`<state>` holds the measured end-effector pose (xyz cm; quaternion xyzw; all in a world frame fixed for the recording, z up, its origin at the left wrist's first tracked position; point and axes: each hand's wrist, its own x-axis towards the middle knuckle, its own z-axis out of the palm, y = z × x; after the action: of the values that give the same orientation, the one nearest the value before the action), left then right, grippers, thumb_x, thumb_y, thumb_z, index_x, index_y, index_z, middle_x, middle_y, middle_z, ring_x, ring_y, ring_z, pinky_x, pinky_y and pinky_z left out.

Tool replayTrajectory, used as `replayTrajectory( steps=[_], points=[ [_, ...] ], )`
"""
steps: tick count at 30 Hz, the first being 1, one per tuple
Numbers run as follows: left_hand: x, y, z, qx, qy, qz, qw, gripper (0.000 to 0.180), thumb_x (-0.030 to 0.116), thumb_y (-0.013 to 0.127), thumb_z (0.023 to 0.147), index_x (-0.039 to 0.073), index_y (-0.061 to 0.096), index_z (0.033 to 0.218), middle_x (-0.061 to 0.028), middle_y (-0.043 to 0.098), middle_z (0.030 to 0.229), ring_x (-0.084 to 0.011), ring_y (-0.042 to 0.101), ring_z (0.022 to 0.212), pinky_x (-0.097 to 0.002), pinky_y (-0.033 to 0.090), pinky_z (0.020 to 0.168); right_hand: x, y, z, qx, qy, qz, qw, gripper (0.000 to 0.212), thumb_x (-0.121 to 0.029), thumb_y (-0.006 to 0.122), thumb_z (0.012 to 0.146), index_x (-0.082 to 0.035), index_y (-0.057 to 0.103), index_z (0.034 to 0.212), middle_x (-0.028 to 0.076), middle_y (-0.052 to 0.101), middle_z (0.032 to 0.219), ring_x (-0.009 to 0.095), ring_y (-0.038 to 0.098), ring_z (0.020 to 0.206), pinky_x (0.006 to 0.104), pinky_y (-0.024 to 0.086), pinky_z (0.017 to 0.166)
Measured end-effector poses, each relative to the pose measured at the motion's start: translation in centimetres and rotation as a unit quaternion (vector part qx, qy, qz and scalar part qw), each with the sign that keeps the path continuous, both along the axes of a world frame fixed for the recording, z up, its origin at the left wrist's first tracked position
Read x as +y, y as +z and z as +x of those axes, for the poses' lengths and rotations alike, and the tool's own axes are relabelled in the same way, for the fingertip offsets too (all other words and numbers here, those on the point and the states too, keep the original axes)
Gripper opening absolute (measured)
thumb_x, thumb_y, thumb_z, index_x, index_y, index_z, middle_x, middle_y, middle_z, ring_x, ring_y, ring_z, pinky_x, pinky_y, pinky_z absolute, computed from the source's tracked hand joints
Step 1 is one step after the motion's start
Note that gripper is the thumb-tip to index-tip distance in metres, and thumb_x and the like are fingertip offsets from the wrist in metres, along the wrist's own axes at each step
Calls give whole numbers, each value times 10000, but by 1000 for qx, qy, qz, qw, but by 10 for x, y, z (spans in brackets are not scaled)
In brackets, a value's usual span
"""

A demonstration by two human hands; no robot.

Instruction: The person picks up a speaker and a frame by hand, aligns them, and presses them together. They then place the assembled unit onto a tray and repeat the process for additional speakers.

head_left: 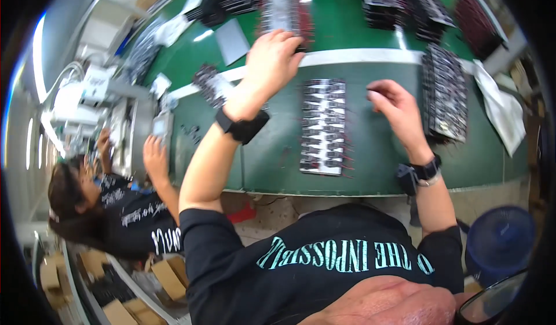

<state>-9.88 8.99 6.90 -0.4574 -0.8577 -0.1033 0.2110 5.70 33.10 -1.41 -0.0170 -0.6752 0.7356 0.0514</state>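
your left hand reaches the far stack; one panel lies before you on the counter.
to handle panels well, you would likely do best gripping bare edges and lifting level, so wires don't snag; your right hand could steady the other end. your left fingers bend over the stack's near end, though whether they clamp it can't be told; your right fingers are loosely curled, slightly apart, with nothing showing in them. the panel is pale and oblong, with rows of black parts and reddish wires trailing rightward.
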Motion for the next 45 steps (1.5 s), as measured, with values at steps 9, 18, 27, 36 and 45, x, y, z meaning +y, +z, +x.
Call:
replayTrajectory(
  steps=[9,18,27,36,45],
  points=[
    [63,11,53,-211,-36,-81,974,242,214,662,877,27,706,1025,-168,704,998,-336,672,934,-401,529,820,-14,21,14,129,-59,124,982,143,-73,638,919,-12,634,1049,11,663,916,79,595,827,229,482,745],
    [57,18,52,-181,20,-83,980,274,220,636,901,28,688,1089,-184,700,1016,-342,672,938,-396,534,810,-3,26,21,250,-152,75,953,138,-61,559,973,-26,544,1105,87,670,1012,134,610,848,248,493,777],
    [-42,-47,166,-388,217,159,881,457,237,611,928,50,525,1336,-210,674,1098,-375,655,987,-429,524,835,0,-18,-1,-2,55,-19,998,192,-168,507,1018,-19,505,1139,137,611,1219,147,616,998,261,496,893],
    [-38,-71,235,-250,245,125,928,627,143,728,826,51,462,1386,-165,675,1099,-344,634,1038,-416,505,892,-19,-23,7,-112,164,-54,979,244,-207,532,1009,-12,499,1153,177,594,1248,172,617,1087,276,494,965],
    [-47,-95,230,-209,209,187,937,639,80,760,765,57,510,1353,-154,668,1068,-333,621,1047,-414,499,892,-18,-28,3,-64,136,20,988,258,-218,534,1003,-17,538,1165,135,610,1249,167,617,1069,284,491,938]
  ],
)
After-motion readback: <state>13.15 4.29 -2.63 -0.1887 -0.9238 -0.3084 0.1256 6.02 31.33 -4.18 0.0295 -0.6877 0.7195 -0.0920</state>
